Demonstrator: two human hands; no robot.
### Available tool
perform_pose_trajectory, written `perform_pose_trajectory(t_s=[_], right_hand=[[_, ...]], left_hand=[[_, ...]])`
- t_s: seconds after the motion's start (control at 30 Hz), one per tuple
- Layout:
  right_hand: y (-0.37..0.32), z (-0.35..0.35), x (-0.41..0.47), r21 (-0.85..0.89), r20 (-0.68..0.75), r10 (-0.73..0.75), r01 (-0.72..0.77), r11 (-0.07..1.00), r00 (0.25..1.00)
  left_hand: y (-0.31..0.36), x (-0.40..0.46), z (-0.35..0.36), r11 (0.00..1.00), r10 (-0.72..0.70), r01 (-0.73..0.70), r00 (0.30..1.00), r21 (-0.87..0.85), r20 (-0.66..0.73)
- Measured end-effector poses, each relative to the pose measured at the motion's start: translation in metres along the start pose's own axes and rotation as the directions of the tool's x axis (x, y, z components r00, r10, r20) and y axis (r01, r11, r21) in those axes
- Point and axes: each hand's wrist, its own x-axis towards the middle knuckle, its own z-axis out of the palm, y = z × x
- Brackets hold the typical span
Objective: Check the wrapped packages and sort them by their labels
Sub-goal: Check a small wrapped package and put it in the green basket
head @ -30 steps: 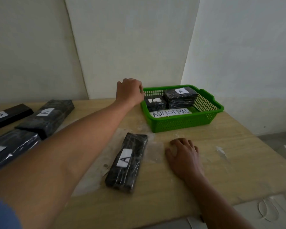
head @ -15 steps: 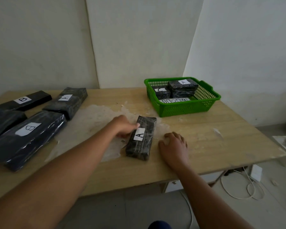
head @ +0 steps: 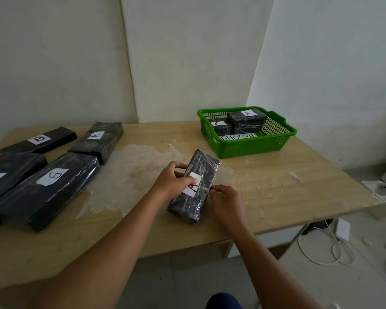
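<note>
Black film-wrapped rectangular package labelled A (head: 195,186) on worktop (head: 276,186) centre. Left hand (head: 173,182) grasps its left edge; right hand (head: 226,202) pinches right edge. Likely stiff, slick film; grip long sides.

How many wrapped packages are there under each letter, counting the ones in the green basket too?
A: 3, the held package, one at the back, one in the basket
B: 2
C: 1
Letter unclear: 1
Total: 7
</note>
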Motion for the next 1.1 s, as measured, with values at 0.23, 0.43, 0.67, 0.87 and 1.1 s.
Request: perform_pose_trajectory(t_s=[0.23,0.43,0.67,0.87,1.1], right_hand=[[-0.026,-0.013,-0.020,0.430,-0.060,0.019,0.009,0.903,0.998],[-0.046,-0.036,-0.045,0.572,-0.063,-0.095,0.114,0.813,0.993],[-0.055,-0.051,-0.063,0.574,-0.042,-0.234,0.215,0.790,0.971],[-0.068,-0.056,-0.060,0.553,-0.058,-0.247,0.237,0.799,0.967],[-0.064,-0.051,-0.056,0.501,-0.130,-0.257,0.287,0.816,0.958]], left_hand=[[0.013,-0.040,-0.015,0.988,0.138,-0.147,0.978,0.046,0.157],[0.028,-0.071,-0.019,0.965,0.261,-0.261,0.955,-0.016,0.140],[0.041,-0.083,-0.010,0.910,0.408,-0.411,0.912,-0.063,-0.048],[0.043,-0.087,-0.007,0.906,0.414,-0.416,0.909,-0.083,-0.045],[0.046,-0.089,-0.004,0.884,0.462,-0.467,0.882,-0.035,-0.096]])
